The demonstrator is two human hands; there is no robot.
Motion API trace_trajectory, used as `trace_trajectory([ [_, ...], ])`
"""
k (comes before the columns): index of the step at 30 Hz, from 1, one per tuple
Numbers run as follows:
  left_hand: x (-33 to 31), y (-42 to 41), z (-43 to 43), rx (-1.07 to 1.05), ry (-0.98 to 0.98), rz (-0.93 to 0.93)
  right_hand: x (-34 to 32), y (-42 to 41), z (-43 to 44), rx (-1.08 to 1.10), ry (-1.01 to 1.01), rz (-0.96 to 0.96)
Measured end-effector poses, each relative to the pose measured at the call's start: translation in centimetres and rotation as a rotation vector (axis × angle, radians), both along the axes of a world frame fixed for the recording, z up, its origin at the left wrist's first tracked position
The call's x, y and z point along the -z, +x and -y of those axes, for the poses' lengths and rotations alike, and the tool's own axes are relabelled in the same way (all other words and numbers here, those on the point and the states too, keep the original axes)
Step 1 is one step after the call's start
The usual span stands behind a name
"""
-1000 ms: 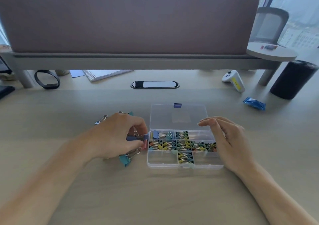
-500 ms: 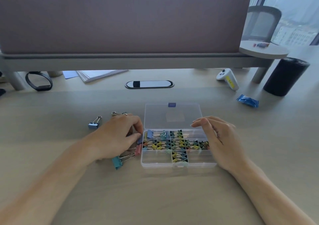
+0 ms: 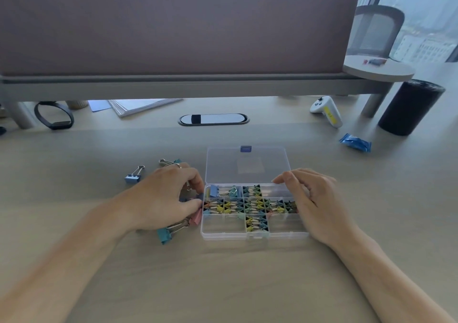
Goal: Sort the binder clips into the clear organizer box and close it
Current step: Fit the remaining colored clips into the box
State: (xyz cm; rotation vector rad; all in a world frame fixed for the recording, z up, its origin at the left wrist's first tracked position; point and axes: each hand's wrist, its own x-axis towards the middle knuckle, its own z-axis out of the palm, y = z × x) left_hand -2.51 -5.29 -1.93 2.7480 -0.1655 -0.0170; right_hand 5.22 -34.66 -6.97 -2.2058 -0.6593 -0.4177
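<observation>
Left hand (image 3: 161,198), pinching clip (image 3: 199,196) — box (image 3: 223,235) open

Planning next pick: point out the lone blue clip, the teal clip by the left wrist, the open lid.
blue clip (image 3: 132,179), head view, its blue body.
teal clip (image 3: 164,235), head view, its teal body.
lid (image 3: 247,165), head view, clear panel.

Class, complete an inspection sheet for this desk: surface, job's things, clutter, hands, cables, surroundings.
Surface: pale wooden desk.
Job's things: clear organizer box, lid open, small clips in several compartments; loose binder clips to its left.
Clutter: white controller, blue wrapper, black cylinder, papers, black band.
Hands: left hand pinches a clip beside the box; right hand rests on its right end.
Cables: nothing seen.
Surroundings: partition panel, mesh chair, window.
</observation>
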Motion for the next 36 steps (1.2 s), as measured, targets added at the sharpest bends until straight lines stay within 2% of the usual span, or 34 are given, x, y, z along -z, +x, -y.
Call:
trace_trajectory([
  [6, -0.2, -0.1, 0.0, -0.033, -0.041, 0.015, -0.5, -0.4, -0.1, 0.002, 0.004, -0.034],
  [10, -0.5, 0.0, 0.0, -0.092, -0.107, 0.115, -0.2, -0.2, 0.1, 0.027, 0.027, -0.016],
  [15, -2.4, 0.8, 1.9, -0.165, -0.475, 0.266, -0.6, -0.4, 0.0, 0.04, 0.143, 0.009],
  [20, -2.9, 2.6, 8.0, -0.046, -0.789, 0.104, -2.1, -1.3, -0.9, -0.057, 0.199, -0.094],
  [23, -2.1, 3.6, 10.2, -0.049, -0.845, 0.049, -2.3, -1.4, -1.3, -0.11, 0.317, -0.197],
  [25, -1.7, 4.1, 10.4, -0.035, -0.795, 0.055, -2.0, -1.0, -1.0, -0.105, 0.343, -0.231],
  [28, -1.1, 4.2, 10.2, -0.032, -0.5, 0.124, -1.7, -0.4, -0.4, -0.066, 0.31, -0.27],
  [31, -0.8, 4.3, 10.1, -0.036, -0.326, 0.155, -1.6, -0.5, -0.3, -0.001, 0.209, -0.235],
  [36, -0.6, 4.9, 10.5, 0.008, -0.177, 0.185, -1.7, -0.8, 0.1, 0.024, -0.026, -0.14],
])
